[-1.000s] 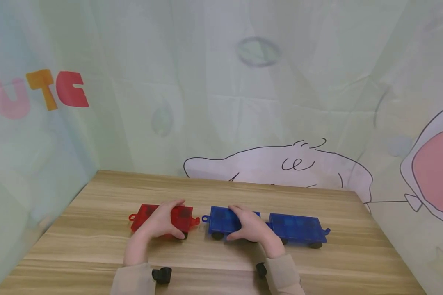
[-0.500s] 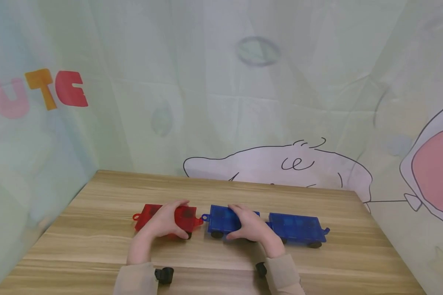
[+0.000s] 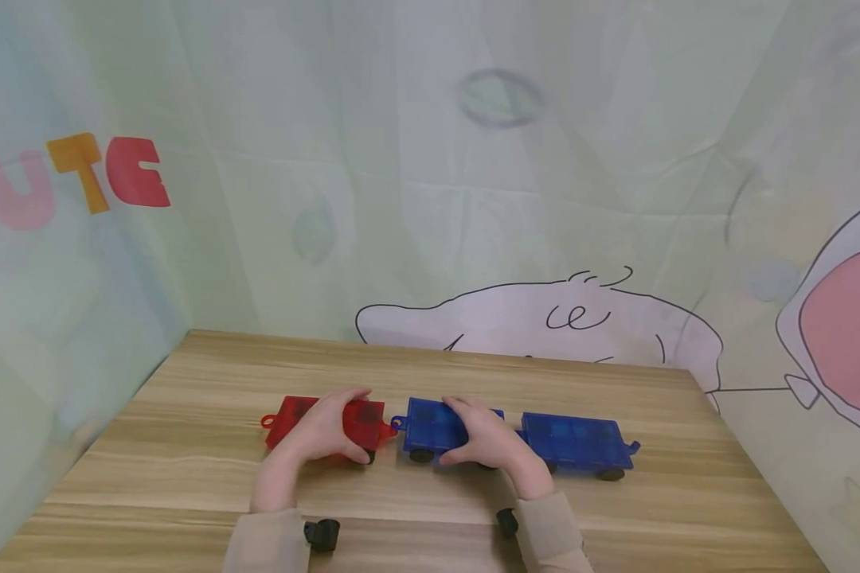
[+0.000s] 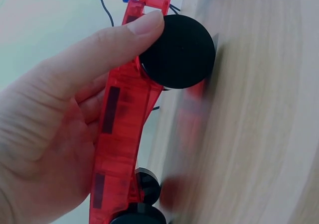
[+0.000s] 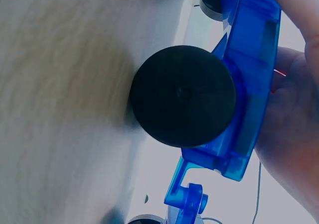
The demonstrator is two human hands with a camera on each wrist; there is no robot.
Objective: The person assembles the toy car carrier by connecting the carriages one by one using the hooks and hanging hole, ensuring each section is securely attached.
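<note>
In the head view a see-through red toy train car [image 3: 363, 423] stands on the table, and my left hand [image 3: 321, 430] grips it across the top. My left thumb [image 4: 144, 25] lies by a black wheel [image 4: 179, 52]. My right hand [image 3: 489, 439] holds a blue toy train car [image 3: 430, 426] by its sides. The red hook [image 3: 388, 431] meets the blue car's ring [image 3: 398, 422]; whether it sits inside is too small to tell. A second blue car [image 3: 579, 442] is joined behind, its coupling [image 5: 192, 199] visible in the right wrist view.
The wooden table [image 3: 416, 509] runs back to a pale printed curtain [image 3: 430, 199] behind and at both sides. Black wrist devices [image 3: 322, 535] sit at both cuffs, near the table surface.
My left hand has slid the red car to the right, and its hook has closed the gap to the blue car's ring. My right hand and both blue cars have stayed almost still.
</note>
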